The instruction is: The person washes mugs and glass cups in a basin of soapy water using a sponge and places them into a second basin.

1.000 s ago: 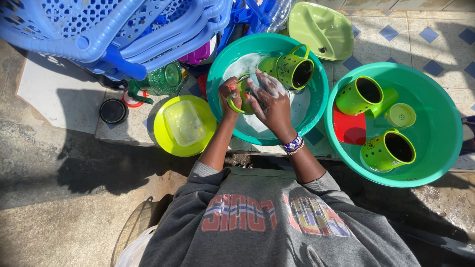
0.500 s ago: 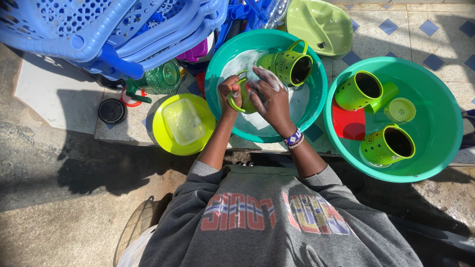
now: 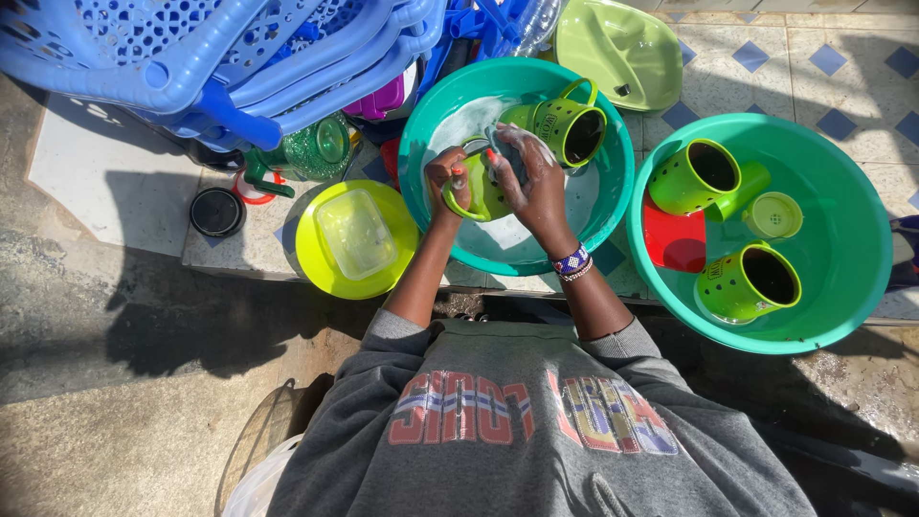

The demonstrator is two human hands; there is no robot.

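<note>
Head view: at frame centre, the left hand is curling its fingers round the handle of a green mug, while the soapy right hand is wrapping over its side. Both are hovering inside the teal basin, where a second green mug is lying farther up.

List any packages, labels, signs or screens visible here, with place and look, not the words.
Dark printed label on the green mug lying in the soapy basin, too small to tell more.
Similar dark label on the green mug at the near side of the right basin.
Large red and blue lettering printed across the grey sweatshirt.
</note>
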